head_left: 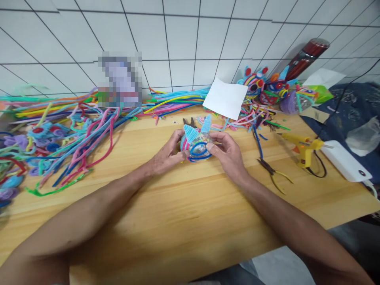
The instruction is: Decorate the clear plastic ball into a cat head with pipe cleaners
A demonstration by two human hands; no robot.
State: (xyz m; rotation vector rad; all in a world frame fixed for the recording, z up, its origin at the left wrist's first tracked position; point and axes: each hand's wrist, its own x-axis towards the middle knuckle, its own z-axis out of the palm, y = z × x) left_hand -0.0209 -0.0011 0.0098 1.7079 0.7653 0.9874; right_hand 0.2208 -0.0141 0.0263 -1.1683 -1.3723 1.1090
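Between my two hands, over the middle of the table, sits a clear rounded craft ball [202,139] with light blue pipe-cleaner ears on top. A blue pipe-cleaner ring [198,149] lies against its near side, and pink bands run along its left. My left hand [170,154] grips the ball from the left, thumb near its lower edge. On the opposite side my right hand [227,152] is closed, thumb and forefinger pressing at the ring's right edge. The fingertips behind the ball are hidden.
Pliers [274,174] with yellow handles lie at right, near a yellow glue gun [303,148] and a white power bank [346,160]. Loose pipe cleaners [97,134] spread across the left and back. White paper [225,99] and finished craft figures [255,81] stand behind.
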